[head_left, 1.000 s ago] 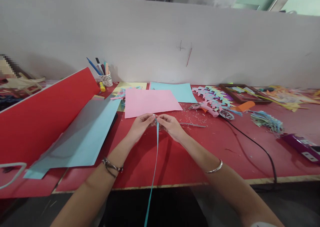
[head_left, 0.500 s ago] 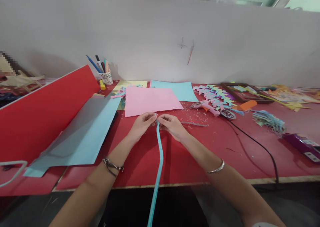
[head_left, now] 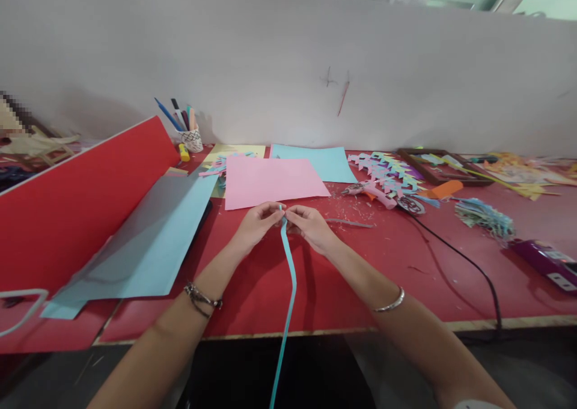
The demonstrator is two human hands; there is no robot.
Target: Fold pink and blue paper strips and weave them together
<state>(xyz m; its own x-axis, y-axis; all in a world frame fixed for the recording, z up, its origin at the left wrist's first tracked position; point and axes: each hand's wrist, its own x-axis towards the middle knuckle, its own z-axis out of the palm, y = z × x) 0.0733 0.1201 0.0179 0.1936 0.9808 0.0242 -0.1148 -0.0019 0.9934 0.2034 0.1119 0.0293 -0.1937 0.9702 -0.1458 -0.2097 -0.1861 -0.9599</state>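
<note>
A long, narrow light-blue paper strip (head_left: 291, 277) hangs from between my fingertips, runs down past the table's front edge and leaves the view at the bottom. My left hand (head_left: 262, 226) pinches its top end, and a short tip pokes up above the fingers. Close beside it, my right hand (head_left: 309, 226) pinches the same end, fingers closed. How the strip is bent between the fingertips is too small to tell. Just beyond both hands lies a pink paper sheet (head_left: 274, 184).
A pink glue gun (head_left: 376, 194) with a black cord lies right of the hands. Beside it are a paper-strip chain (head_left: 387, 172) and a fringed paper bundle (head_left: 484, 217). A purple power strip (head_left: 545, 265) sits far right. A red board (head_left: 90, 199) leans at left, near a pen cup (head_left: 192, 139).
The strip's hanging part has swung slightly to the right, and its tip shows more above my left fingers. Both hands stay almost in place.
</note>
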